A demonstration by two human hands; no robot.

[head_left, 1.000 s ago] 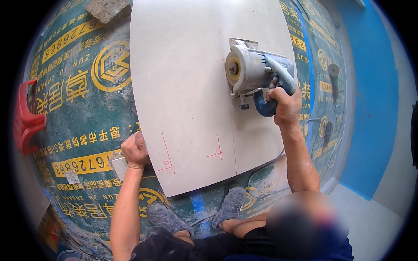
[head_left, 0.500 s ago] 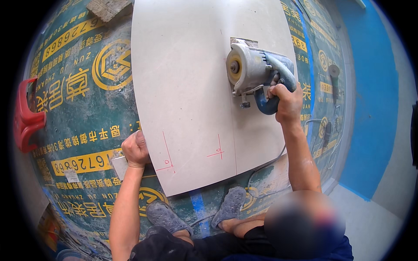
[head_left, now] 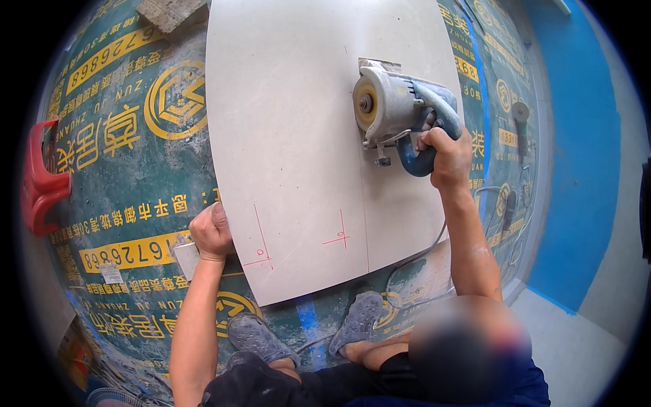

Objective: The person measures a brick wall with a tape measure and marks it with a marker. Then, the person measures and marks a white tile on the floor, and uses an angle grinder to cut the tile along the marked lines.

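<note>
A large pale tile slab [head_left: 291,156] lies in front of me, with red pencil-like lines and marks near its close end and a long red line running up to the saw. My right hand [head_left: 449,157] is wrapped round the blue handle of a handheld tile-cutting saw [head_left: 390,105]. The saw rests on the slab's right half; its blade is hidden beneath the body. At the slab's left edge, my left hand [head_left: 211,232] is closed with the thumb on top. Its fingers curl at the edge and are partly hidden.
Printed green sheeting [head_left: 149,197] covers the floor. A red plastic stool [head_left: 46,180] stands far left, a rough block [head_left: 169,15] beyond the slab. An angle grinder [head_left: 521,129] lies on the right near cables. My grey clogs [head_left: 359,322] are below the slab's near edge.
The whitish dust streak beyond the saw has faded. Saw and right hand have barely shifted, and my left hand stays at the slab's edge.
</note>
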